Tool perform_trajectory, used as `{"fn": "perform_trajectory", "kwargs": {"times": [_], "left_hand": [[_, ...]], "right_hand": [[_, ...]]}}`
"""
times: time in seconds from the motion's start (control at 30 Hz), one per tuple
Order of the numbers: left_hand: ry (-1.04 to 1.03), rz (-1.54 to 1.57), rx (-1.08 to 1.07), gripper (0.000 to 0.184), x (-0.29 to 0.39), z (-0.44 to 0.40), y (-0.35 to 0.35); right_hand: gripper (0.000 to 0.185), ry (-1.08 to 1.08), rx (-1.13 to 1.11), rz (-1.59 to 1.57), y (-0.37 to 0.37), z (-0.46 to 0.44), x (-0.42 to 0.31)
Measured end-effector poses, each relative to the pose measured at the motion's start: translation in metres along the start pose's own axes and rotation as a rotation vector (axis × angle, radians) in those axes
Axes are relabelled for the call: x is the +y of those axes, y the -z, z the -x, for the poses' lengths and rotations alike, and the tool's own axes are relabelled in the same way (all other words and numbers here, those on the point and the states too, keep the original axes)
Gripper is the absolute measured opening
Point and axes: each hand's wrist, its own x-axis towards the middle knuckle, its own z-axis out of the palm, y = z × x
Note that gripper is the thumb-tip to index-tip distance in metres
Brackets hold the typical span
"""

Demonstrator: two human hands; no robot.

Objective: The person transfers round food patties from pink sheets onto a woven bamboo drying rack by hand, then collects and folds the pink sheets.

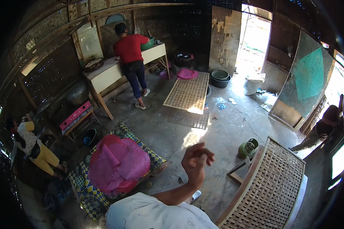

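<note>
My left hand (196,164) is raised above the grey floor, its fingers loosely bent with gaps between them and nothing visible in them. The bare forearm rises from a white sleeve at the bottom. My right hand is out of sight. Left of my forearm, bright pink and red sheets or covers (120,162) lie heaped on a blue, yellow and white patterned cloth (156,155). To the right stands a woven bamboo rack (267,183) in a wooden frame, apart from my hand. A green gas cylinder (247,148) stands beyond its near edge.
A person in red (130,49) works at a long table (107,76). Another person (36,147) is at the left; someone is partly visible at the right (324,122). A woven panel (188,91), basins (220,79) and a sack (253,84) lie farther back.
</note>
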Motion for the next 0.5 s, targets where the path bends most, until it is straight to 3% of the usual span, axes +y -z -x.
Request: {"fn": "perform_trajectory", "kwargs": {"times": [0.07,0.37,0.5], "left_hand": [[0.066,-0.065,-0.063,0.034,-0.003,0.010,0.017],[0.154,-0.371,0.138,0.036,0.014,0.023,0.098],[0.126,-0.329,0.207,0.036,0.016,0.011,0.093]], "right_hand": [[0.051,-0.001,-0.004,0.001,-0.001,0.001,0.000],[0.050,0.001,0.006,0.001,-0.002,0.001,-0.001],[0.050,0.001,0.002,0.007,-0.003,0.005,-0.002]]}}
